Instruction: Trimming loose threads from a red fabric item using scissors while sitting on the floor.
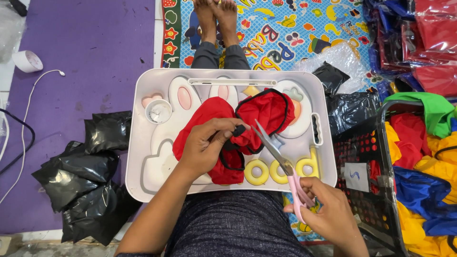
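Head view: left hand (205, 146) pinches the black-trimmed red garment (238, 128); right hand (328, 214) grips open pink scissors (281, 164).

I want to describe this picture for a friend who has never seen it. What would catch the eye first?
The bright red garment with black trim lies in the middle on a white lap tray. The left hand pinches its black edge, and the right hand holds open pink-handled scissors pointed at it. At the right stands a black basket of yellow, blue, green and red fabric; black plastic bags are heaped at the left.
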